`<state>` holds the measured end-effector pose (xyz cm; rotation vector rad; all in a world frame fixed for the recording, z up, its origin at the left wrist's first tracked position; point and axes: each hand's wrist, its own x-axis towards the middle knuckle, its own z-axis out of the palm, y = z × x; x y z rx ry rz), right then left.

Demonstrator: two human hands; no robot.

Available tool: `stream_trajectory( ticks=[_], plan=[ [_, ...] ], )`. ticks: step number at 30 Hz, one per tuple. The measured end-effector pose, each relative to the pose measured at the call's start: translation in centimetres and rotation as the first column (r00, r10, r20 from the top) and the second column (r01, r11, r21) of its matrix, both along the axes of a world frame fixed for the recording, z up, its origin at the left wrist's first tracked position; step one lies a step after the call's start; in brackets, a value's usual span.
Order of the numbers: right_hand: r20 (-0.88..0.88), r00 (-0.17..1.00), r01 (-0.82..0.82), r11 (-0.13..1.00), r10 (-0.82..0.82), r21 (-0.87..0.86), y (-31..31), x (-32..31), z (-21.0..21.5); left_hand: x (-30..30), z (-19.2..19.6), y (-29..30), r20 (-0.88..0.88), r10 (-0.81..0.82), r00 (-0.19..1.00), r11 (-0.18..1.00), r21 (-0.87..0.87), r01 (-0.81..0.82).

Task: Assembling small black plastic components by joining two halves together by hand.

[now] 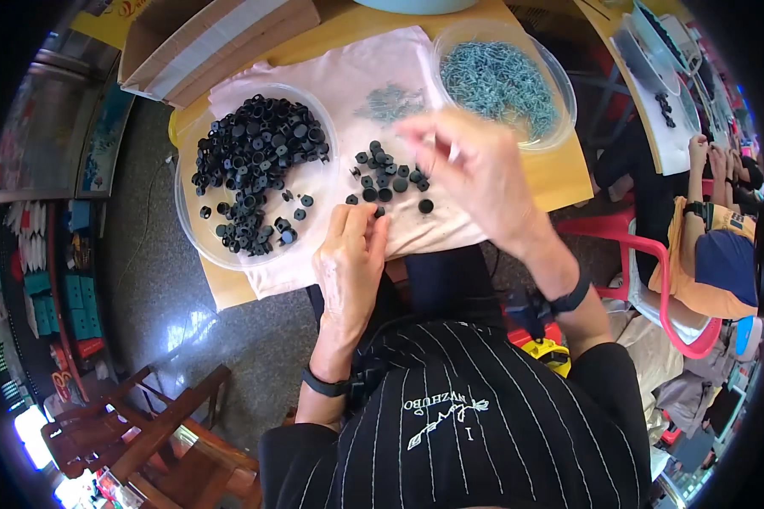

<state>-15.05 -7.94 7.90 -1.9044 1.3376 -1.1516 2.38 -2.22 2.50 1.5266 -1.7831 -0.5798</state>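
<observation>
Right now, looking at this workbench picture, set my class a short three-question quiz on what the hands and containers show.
1. True or false: the left hand rests on the pink cloth.
2. What fills the clear bowl at upper right: A black caps, B grey metal pieces, C water?
3. Which hand is raised and blurred?

Key: 1 true. 2 B. 3 the right hand, above the loose black caps.

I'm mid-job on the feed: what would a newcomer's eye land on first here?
Probably the clear bowl heaped with small black parts at the left of the pink cloth, and the bowl of silvery metal bits at the far right. Between them, the left hand pinches at loose black parts while the blurred right hand hovers above.
</observation>
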Motion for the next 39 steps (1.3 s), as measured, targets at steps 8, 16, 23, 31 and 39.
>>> stream_trajectory(
  ticks=[8, 16, 23, 31, 39],
  plan=[
    [0.383, 0.923, -0.182, 0.914, 0.033, 0.362, 6.1, 0.1, -1.9, 0.1, 1.2, 1.8, -0.723, -0.056, 0.689, 0.975, 0.11, 0.194],
    [0.583, 0.8, -0.324, 0.92, 0.142, 0.219, 7.2, -0.7, -2.3, -0.6, 1.2, 2.2, -0.959, 0.261, 0.106, 0.786, 0.275, 0.553],
    [0.469, 0.871, -0.236, 0.961, 0.144, 0.143, 7.0, -1.9, -2.4, -1.8, 1.0, 1.4, -0.945, 0.306, 0.119, 0.691, 0.306, 0.655],
    [0.412, 0.911, -0.071, 0.981, -0.01, 0.18, 6.4, -3.8, -2.1, -2.9, 2.5, -2.2, -0.475, -0.093, 0.875, 0.97, 0.155, 0.187],
    [-0.255, 0.967, 0.007, 0.998, 0.007, 0.055, 4.8, -4.4, -4.0, -3.9, 1.4, -8.5, 0.239, -0.163, 0.957, 0.941, -0.254, 0.224]
  ],
)
